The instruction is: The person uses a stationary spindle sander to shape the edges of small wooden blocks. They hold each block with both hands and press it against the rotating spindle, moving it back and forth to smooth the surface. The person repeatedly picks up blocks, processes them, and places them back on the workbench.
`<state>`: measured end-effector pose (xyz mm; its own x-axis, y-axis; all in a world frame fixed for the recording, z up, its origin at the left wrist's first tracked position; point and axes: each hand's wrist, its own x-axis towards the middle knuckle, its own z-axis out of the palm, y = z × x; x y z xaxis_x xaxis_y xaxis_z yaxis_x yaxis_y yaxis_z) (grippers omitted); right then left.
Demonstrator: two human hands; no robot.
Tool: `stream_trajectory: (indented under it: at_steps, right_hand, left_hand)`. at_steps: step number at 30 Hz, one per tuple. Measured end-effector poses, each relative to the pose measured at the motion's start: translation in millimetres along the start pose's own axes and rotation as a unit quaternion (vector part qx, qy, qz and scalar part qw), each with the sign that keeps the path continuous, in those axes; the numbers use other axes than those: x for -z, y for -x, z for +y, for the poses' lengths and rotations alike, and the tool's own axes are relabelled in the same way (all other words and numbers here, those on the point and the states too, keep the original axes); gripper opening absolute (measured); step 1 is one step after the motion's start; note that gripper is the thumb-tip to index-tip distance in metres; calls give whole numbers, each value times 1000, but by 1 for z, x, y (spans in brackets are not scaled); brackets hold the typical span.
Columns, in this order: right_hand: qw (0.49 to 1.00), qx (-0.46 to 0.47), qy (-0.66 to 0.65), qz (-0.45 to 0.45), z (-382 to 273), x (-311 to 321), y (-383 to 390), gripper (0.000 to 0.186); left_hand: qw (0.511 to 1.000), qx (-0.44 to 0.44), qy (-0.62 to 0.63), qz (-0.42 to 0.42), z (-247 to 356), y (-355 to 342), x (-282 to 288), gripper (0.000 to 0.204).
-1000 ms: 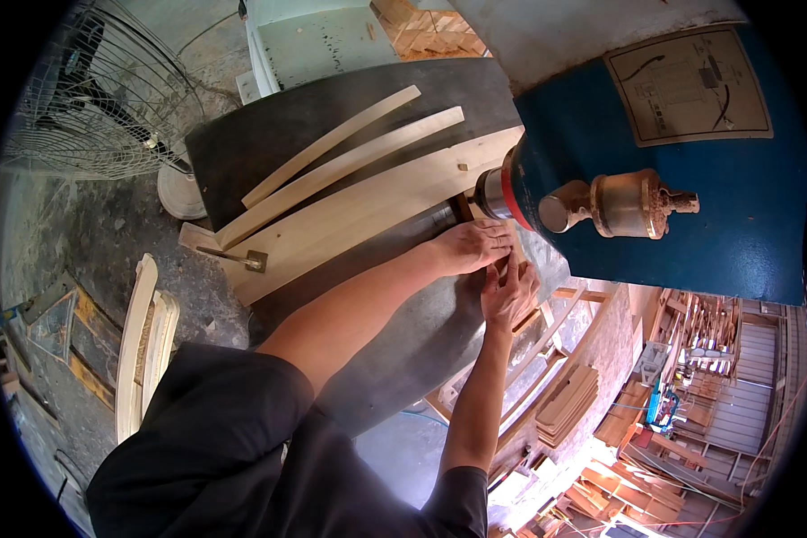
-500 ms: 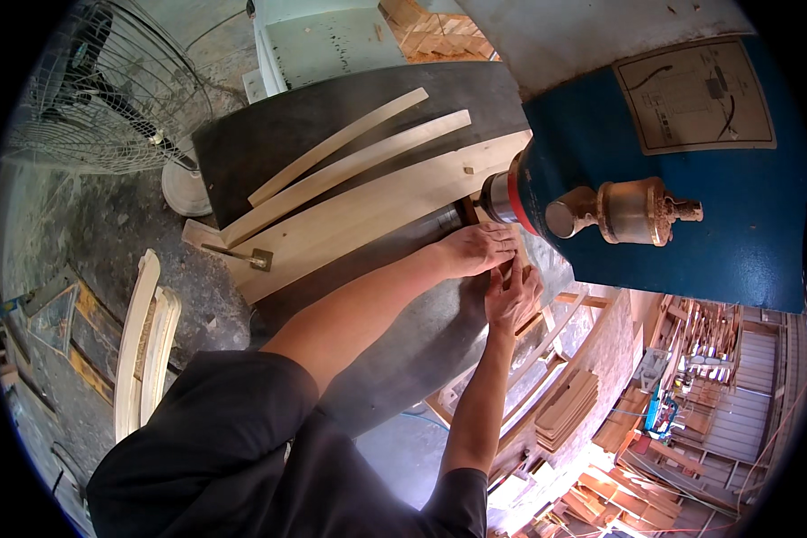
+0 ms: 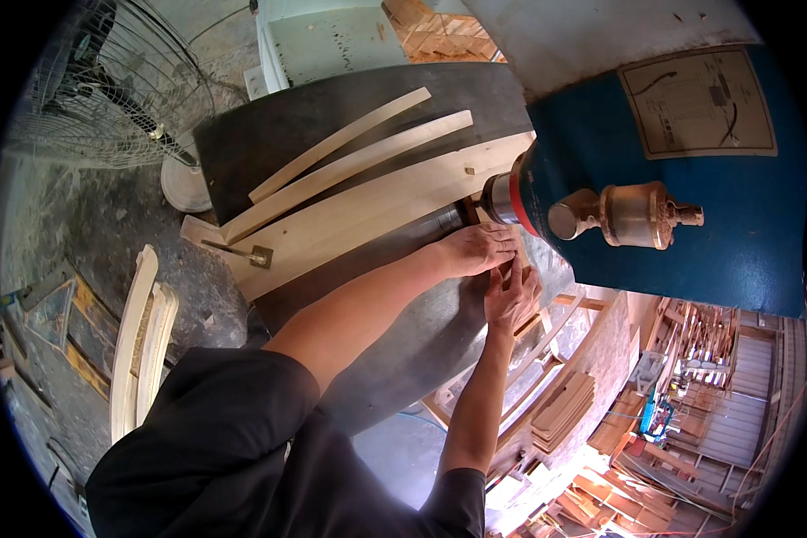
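My left hand (image 3: 480,250) reaches across the dark machine table (image 3: 381,332), its fingers bent and close together over a wooden piece (image 3: 522,255). My right hand (image 3: 513,299) sits just nearer to me, fingers and thumb closed against the same piece. Fingers hide most of that piece, so its full shape cannot be made out. Right beyond my fingers is the machine's spindle head (image 3: 500,199), dark and silver with a red ring. A long, pale, curved board (image 3: 368,212) lies along the table to the left of the spindle.
Two slim curved wood strips (image 3: 345,143) lie behind the board, which has a metal clamp (image 3: 260,257) at its left end. The blue machine body (image 3: 690,260) rises at the right. A fan (image 3: 121,99) and curved wooden parts (image 3: 143,350) stand left. Stacked slats (image 3: 563,412) lie lower right.
My hands and the wooden piece stay in nearly the same place by the spindle. The whole view has shifted very slightly.
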<state>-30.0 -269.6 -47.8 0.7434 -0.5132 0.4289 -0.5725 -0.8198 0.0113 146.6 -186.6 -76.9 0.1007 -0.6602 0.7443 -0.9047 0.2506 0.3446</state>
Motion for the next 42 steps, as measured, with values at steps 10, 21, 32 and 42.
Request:
stream_trajectory:
  at_steps: [10, 21, 32, 42]
  right_hand:
    - [1000, -7, -5, -4, 2, 0, -4, 57]
    - [998, -52, 34, -3, 24, 3, -8, 51]
    - [993, -109, -5, -33, -41, 83, 158, 66]
    - [991, -104, -78, -30, -128, 124, 194, 73]
  left_hand:
    - [1000, -1, 10, -11, -3, -4, -2, 31]
    - [999, -3, -4, -41, 7, -18, -30, 45]
    - [985, 156, 67, 13, 143, 69, 134, 12]
    - [873, 383, -251, -171, -40, 98, 262, 27]
